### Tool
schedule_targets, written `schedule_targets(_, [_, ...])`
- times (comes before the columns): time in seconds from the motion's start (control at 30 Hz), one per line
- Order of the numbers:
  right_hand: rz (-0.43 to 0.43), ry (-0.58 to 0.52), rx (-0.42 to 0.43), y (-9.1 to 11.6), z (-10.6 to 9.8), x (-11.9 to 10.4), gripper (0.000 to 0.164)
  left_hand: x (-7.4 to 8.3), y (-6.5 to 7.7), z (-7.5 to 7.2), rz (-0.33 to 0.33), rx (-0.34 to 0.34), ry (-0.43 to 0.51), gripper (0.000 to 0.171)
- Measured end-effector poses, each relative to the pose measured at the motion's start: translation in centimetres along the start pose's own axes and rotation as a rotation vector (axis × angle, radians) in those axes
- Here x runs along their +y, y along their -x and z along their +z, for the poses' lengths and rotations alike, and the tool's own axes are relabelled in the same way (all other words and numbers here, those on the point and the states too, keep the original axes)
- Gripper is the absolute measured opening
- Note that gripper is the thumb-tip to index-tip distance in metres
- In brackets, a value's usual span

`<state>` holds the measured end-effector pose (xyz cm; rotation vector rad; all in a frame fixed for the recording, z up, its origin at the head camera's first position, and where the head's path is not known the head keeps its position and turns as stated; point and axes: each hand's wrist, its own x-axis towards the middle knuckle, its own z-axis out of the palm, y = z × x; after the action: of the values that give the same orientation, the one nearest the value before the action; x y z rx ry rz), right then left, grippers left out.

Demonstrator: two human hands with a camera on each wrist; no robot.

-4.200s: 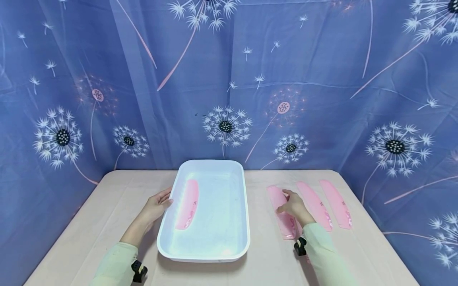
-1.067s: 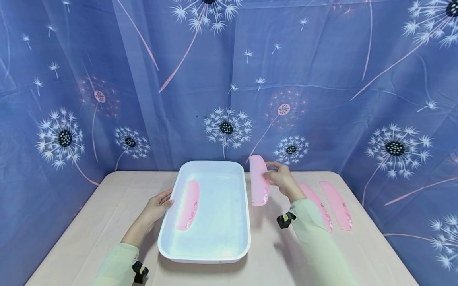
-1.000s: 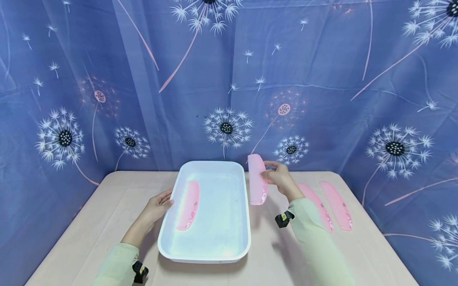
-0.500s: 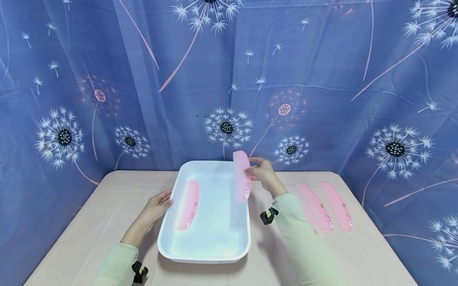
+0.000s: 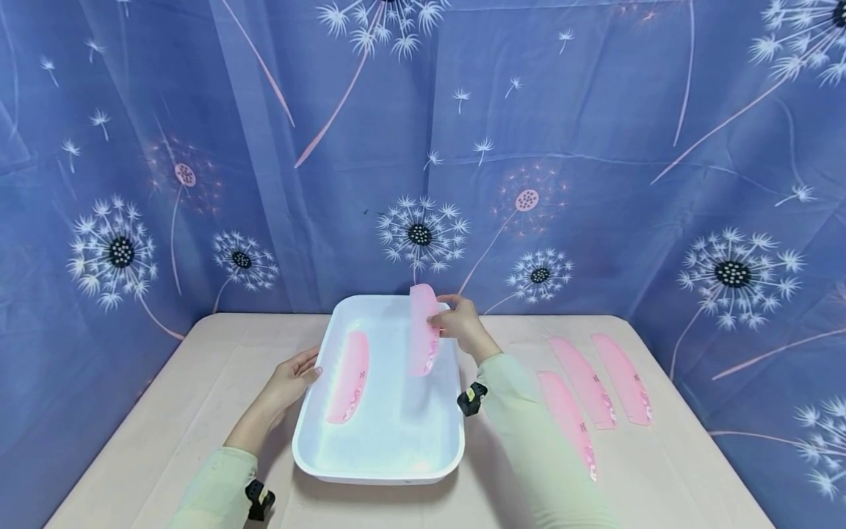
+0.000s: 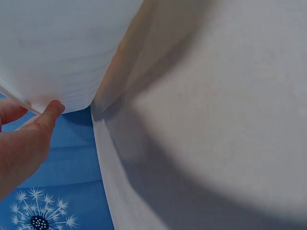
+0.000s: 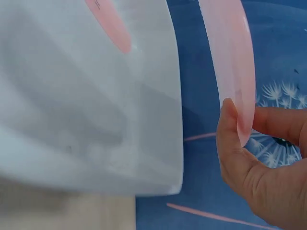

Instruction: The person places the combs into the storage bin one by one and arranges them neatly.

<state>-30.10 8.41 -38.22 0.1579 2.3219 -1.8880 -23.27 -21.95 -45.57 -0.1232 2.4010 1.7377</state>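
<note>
Down at the lower right of the head view, the nearest loose comb [image 5: 567, 422] is lying on the table [image 5: 198, 382], with a middle comb [image 5: 584, 382] and an outer comb [image 5: 623, 378] sitting farther right, all pink! Centre frame, the left hand [image 5: 288, 382] is gripping the left edge of the white tray [image 5: 377, 478], and one boxed-in comb [image 5: 347, 378] is already lying inside, left of middle. Just beyond, the right hand [image 5: 461, 323] is pinching the raised comb [image 5: 420, 342] along its curved back, holding it above the tray's upper right! That's looking like the placing step; the next move seems to be calling for lowering it beside its partner, then loosening those fingers. Any writing? Small dark marks [image 5: 361, 375] are showing on the combs lying down, too tiny for reading; no brand is showing. Behind, a blue dandelion cloth [image 5: 330, 191] is hanging.
</note>
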Motion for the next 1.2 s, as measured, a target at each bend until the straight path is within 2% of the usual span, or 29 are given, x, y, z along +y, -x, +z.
schedule_targets(0.2, [0.027,-0.015,-0.016,-0.6,1.7,0.5,0.055,0.1,0.2,0.1,0.002,0.007,-0.012,0.053])
schedule_targets(0.7, [0.025,-0.02,-0.032,-1.3,5.8,2.4,0.056,-0.2,-0.1,0.0,0.013,0.004,0.004,0.053])
schedule_targets(1.2, [0.016,0.025,-0.013,-2.2,7.8,5.0,0.06,-0.1,0.0,0.2,0.004,0.018,-0.01,0.053])
